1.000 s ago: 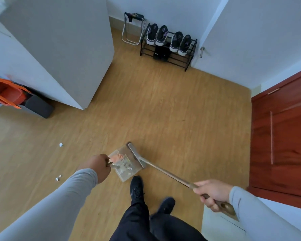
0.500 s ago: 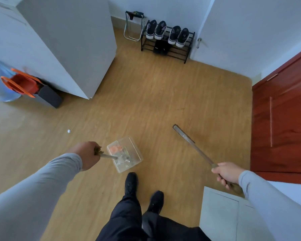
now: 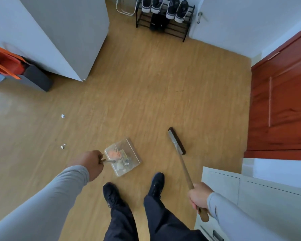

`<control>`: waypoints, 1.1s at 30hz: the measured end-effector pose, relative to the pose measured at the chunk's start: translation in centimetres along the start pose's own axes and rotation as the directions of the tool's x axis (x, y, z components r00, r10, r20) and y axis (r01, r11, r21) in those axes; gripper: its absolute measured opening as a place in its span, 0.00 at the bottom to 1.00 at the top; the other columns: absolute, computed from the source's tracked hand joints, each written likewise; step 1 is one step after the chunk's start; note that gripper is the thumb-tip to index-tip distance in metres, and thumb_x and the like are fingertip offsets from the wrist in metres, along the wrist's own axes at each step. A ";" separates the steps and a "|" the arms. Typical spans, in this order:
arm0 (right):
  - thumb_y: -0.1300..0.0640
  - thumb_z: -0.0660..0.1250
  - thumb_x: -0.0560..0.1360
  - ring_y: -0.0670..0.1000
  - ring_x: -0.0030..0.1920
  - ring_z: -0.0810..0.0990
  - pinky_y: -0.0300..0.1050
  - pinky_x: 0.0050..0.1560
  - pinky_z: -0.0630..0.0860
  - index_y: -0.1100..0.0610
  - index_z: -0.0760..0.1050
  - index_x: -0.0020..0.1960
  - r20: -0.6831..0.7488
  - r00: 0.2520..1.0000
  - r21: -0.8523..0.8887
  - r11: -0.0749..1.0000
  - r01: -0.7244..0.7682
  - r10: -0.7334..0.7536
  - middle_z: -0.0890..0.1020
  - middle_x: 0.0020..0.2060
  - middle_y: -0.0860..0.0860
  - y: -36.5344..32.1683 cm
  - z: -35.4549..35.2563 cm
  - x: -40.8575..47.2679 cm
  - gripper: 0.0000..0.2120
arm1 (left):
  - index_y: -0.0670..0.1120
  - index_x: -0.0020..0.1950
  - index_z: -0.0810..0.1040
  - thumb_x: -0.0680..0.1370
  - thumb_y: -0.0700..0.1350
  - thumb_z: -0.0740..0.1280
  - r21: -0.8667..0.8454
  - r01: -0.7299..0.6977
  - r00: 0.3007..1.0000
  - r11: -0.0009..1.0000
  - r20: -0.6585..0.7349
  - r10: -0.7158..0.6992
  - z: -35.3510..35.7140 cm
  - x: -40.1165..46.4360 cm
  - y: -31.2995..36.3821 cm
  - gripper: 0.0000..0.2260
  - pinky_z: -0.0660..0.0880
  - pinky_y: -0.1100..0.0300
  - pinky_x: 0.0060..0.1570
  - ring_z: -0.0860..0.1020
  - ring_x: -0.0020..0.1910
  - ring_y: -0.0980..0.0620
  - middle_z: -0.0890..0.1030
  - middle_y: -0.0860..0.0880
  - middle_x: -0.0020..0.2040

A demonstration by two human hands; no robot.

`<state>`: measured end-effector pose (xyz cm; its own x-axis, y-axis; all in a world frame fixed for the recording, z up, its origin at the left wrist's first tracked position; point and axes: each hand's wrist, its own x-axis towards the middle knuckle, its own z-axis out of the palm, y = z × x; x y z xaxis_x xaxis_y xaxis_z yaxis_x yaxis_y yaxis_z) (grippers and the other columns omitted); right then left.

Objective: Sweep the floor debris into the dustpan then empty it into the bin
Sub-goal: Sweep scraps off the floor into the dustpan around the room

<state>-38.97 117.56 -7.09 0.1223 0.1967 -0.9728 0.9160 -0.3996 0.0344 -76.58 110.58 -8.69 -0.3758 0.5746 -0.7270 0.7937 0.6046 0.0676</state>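
My left hand [image 3: 91, 162] grips the short handle of a clear dustpan [image 3: 127, 150], which holds orange and pale scraps and hovers low over the wooden floor in front of my feet. My right hand [image 3: 199, 197] holds the wooden handle of a broom [image 3: 176, 140]; its dark head rests on the floor to the right of the dustpan, apart from it. Two small white bits of debris [image 3: 63, 116] [image 3: 63, 146] lie on the floor to the left. A dark bin [image 3: 36, 79] with an orange-handled red bag stands at the far left by a grey cabinet.
A grey cabinet [image 3: 68, 32] fills the upper left. A black shoe rack [image 3: 163, 16] with shoes stands at the back wall. A red-brown wooden door [image 3: 283, 101] is on the right, white cupboards [image 3: 250, 197] at lower right. My two black shoes [image 3: 134, 190] stand near the dustpan.
The broom head has swung away from the dustpan to the right and now rests on the floor. The dustpan was lifted slightly and stays in my left hand. My view shifted.
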 end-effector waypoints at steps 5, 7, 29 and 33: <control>0.62 0.62 0.75 0.47 0.23 0.68 0.39 0.23 0.68 0.53 0.65 0.54 0.242 0.966 0.269 0.963 0.021 -0.088 0.73 0.29 0.52 -0.9 2.1 -2.7 0.10 | 0.56 0.56 0.78 0.79 0.50 0.61 0.024 -0.005 1.000 1.000 0.000 0.005 -0.9 -0.4 -1.7 0.09 0.74 0.60 0.37 0.80 0.41 0.51 0.79 0.55 0.43; 0.62 0.64 0.77 0.46 0.23 0.67 0.38 0.22 0.67 0.52 0.68 0.61 0.299 0.948 0.419 0.908 -0.027 -0.109 0.74 0.31 0.52 -0.4 0.1 -3.1 0.15 | 0.57 0.56 0.77 0.79 0.50 0.60 0.031 -0.003 1.000 1.000 0.003 0.003 -0.9 -1.0 -2.2 0.10 0.76 0.60 0.39 0.80 0.41 0.52 0.79 0.56 0.43; 0.65 0.59 0.74 0.53 0.26 0.77 0.40 0.32 0.75 0.62 0.76 0.38 -0.166 0.982 -0.152 0.986 0.065 -0.090 0.80 0.27 0.55 -12.4 -8.8 7.0 0.09 | 0.52 0.57 0.78 0.79 0.49 0.62 0.018 0.043 0.997 0.999 -0.057 -0.042 -5.8 5.7 2.4 0.10 0.80 0.56 0.44 0.81 0.44 0.49 0.81 0.52 0.47; 0.64 0.57 0.79 0.50 0.29 0.76 0.40 0.28 0.74 0.58 0.70 0.67 -0.044 0.994 -0.129 0.988 0.090 -0.096 0.78 0.38 0.55 -9.8 -3.6 4.5 0.18 | 0.52 0.56 0.79 0.78 0.50 0.61 0.027 0.040 0.997 0.999 -0.062 -0.039 -6.3 5.4 3.0 0.10 0.82 0.54 0.44 0.81 0.42 0.49 0.81 0.52 0.45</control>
<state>-45.99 125.55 -10.99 0.0502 0.2734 -0.9606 0.9649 -0.2615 -0.0240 -79.24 118.97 -8.06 -0.4349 0.5838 -0.6856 0.7907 0.6119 0.0195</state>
